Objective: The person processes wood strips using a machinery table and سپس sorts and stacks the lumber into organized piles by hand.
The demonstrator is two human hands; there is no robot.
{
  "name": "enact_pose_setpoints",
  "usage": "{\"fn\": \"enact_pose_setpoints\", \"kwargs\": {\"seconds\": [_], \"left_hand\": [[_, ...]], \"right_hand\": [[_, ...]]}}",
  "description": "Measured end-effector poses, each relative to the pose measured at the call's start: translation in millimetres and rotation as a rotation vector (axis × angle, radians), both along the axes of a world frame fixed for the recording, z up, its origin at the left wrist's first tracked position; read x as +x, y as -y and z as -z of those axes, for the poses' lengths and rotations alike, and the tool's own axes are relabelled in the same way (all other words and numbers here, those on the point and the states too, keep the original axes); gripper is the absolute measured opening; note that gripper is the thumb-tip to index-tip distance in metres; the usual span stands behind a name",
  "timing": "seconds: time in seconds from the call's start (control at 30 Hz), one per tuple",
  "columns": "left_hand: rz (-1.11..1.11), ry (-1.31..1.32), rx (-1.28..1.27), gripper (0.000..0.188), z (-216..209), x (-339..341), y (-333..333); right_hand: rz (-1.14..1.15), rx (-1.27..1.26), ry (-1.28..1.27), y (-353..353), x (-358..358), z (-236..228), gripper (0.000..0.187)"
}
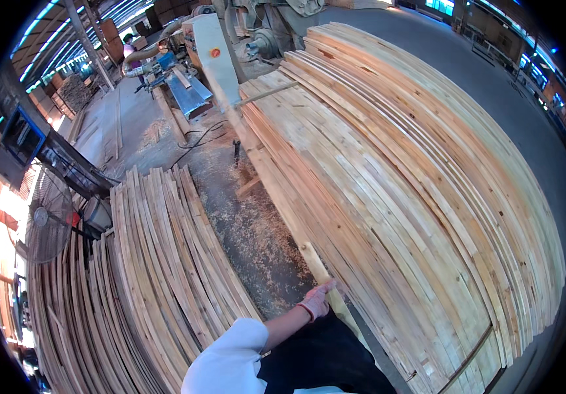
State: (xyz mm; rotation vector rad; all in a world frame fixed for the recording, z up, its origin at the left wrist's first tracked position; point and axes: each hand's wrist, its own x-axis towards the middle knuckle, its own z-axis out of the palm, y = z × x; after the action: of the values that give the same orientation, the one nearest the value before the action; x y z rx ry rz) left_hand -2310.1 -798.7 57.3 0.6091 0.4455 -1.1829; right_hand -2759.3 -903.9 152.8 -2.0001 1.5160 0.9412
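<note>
Currently handled: one long board [305, 248], running from beside the body, past the left hand [315, 301], toward the pale machine panel [214, 65].
Left hand: gloved; fingers closed over the board's edge, pinching it.
Right hand: not in view; state cannot be told.
Board position: along the near side of the right stack [388, 197]; whether the two touch is unclear.
Done, as judged: board gripped and roughly in line with the right stack.
Left, as judged: board not yet released; handling appears midway.
Right stack: many pale boards side by side, with a stick [266, 94] across the far part.
Left stack [171, 236]: narrower strips, none in hand; which stack is finished cannot be told.
Floor [247, 236]: shavings between the stacks.
Outer area: fan [46, 213] at left; a person [128, 49] far back.
</note>
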Motion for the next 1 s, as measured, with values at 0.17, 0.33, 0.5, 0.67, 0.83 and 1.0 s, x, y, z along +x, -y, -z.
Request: {"fn": "enact_pose_setpoints", "kwargs": {"seconds": [0.17,0.33,0.5,0.67,0.83,1.0], "left_hand": [[-0.341,-0.094,0.063,0.013,-16,13,20],[0.174,0.006,0.038,0.020,14,-68,16],[0.734,0.431,-0.009,0.040,-47,-126,10],[0.371,0.473,0.121,0.030,-105,-22,-17],[0.122,0.511,0.227,0.027,-114,125,-37],[0.008,0.434,0.039,0.029,-108,204,-39]], "right_hand": [[-0.095,-0.177,0.035,28,-6,25,0.057],[-0.205,-0.240,0.338,34,90,-17,0.072],[-0.100,-0.113,0.841,31,118,-18,0.066],[0.247,0.376,0.588,72,19,-117,0.046],[0.411,0.451,0.645,36,75,-167,0.055],[0.311,0.294,0.734,49,204,-76,0.051]]}}
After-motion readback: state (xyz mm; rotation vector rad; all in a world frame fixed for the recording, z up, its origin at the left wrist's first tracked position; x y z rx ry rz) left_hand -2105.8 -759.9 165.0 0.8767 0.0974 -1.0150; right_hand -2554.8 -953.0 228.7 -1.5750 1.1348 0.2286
